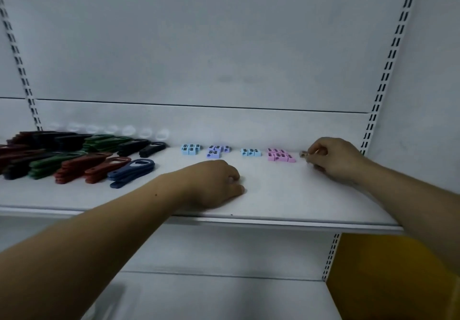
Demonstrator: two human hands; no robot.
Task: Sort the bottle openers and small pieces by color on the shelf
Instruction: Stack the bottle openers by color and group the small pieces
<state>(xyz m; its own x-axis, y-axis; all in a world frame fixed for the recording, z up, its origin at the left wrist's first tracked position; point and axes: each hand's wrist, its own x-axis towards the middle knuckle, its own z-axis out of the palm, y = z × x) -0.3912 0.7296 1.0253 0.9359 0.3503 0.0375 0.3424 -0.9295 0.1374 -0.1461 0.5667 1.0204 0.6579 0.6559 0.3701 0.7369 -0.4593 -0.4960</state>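
Observation:
On the white shelf [273, 195], bottle openers lie in piles at the left: dark red ones [82, 168], green ones [49, 164], blue ones [132, 170] and black ones [142, 146]. Small pieces sit in groups along the back: light blue [190, 149], purple [217, 151], another light blue group [251, 152] and pink [280, 155]. My left hand [214, 182] rests palm down on the shelf with fingers curled; whether it holds anything is hidden. My right hand [333, 160] pinches a small pale piece [304, 154] just right of the pink group.
Slotted uprights [383, 88] run up the white back panel at both sides. A row of clear round reflections [112, 129] shows behind the openers. A yellow bin [388, 275] stands below the shelf at the right. A lower shelf [224, 292] lies underneath.

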